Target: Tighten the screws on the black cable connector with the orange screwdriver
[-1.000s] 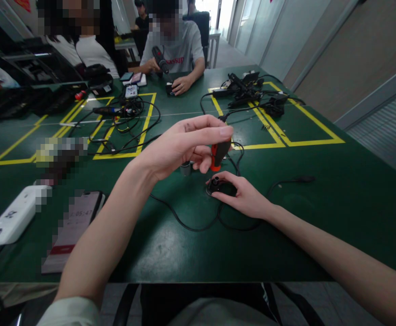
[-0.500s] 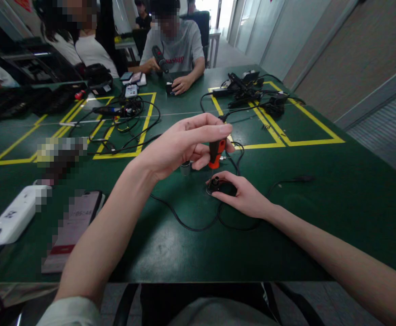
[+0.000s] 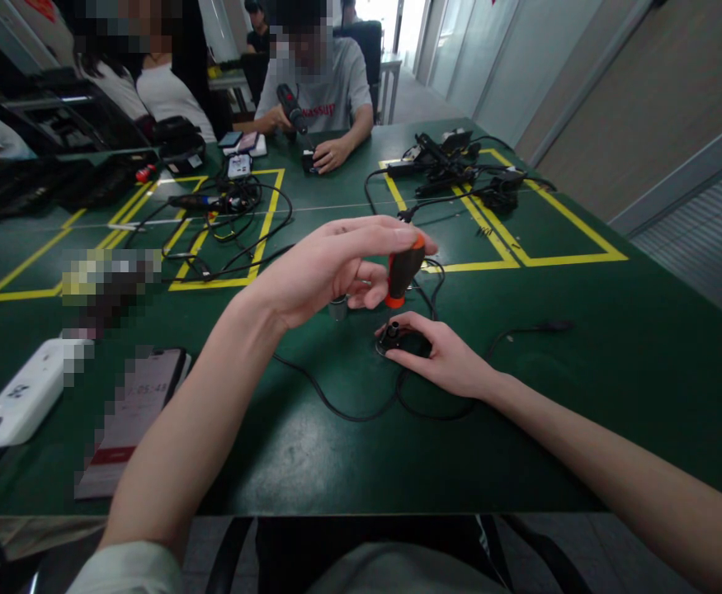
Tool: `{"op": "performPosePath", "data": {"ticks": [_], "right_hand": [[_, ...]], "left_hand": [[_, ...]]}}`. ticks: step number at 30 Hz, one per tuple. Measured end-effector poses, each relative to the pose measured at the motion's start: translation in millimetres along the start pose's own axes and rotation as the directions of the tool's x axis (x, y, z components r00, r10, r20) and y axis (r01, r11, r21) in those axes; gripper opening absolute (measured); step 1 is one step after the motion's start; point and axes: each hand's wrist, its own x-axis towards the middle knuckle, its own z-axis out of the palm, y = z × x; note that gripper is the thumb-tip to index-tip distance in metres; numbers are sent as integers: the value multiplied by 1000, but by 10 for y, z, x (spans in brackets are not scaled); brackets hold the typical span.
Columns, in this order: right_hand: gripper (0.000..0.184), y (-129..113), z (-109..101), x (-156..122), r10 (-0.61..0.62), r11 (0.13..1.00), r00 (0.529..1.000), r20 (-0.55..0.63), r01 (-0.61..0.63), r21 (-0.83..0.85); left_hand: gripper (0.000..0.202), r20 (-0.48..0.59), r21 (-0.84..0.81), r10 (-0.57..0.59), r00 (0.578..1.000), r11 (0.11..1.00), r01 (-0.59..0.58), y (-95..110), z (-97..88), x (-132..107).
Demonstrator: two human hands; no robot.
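Observation:
My left hand (image 3: 329,268) pinches the black and orange handle of a screwdriver (image 3: 401,276), which stands nearly upright over a small round black part (image 3: 391,337). My right hand (image 3: 444,356) lies on the green table (image 3: 583,396) with its fingers closed around that black part, holding it down. A thin black cable (image 3: 348,408) loops out from under my right hand. A small grey cylinder (image 3: 337,308) stands on the table just below my left fingers.
A phone (image 3: 131,417) and a white box (image 3: 17,400) lie at the near left. Cables and tools (image 3: 453,169) sit inside yellow taped squares further back. A person (image 3: 320,87) across the table holds a power screwdriver; other people sit at the far left.
The screwdriver handle has turned between my left fingers and now stands more upright, with its orange end near my fingertip. My right hand has stayed on the black part.

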Motion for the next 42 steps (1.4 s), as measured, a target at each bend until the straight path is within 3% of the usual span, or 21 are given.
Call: {"op": "performPosePath", "data": {"ticks": [28, 36, 42], "right_hand": [[24, 8, -6, -8, 4, 1000, 1000, -5, -4, -8], [22, -17, -12, 2, 9, 1000, 1000, 7, -9, 2], [22, -13, -15, -1, 9, 1000, 1000, 6, -9, 8]], "left_hand": [[34, 36, 49, 12, 999, 999, -13, -24, -26, 2], [35, 68, -25, -26, 997, 999, 28, -13, -11, 2], [35, 42, 8, -43, 998, 999, 43, -10, -12, 9]]}}
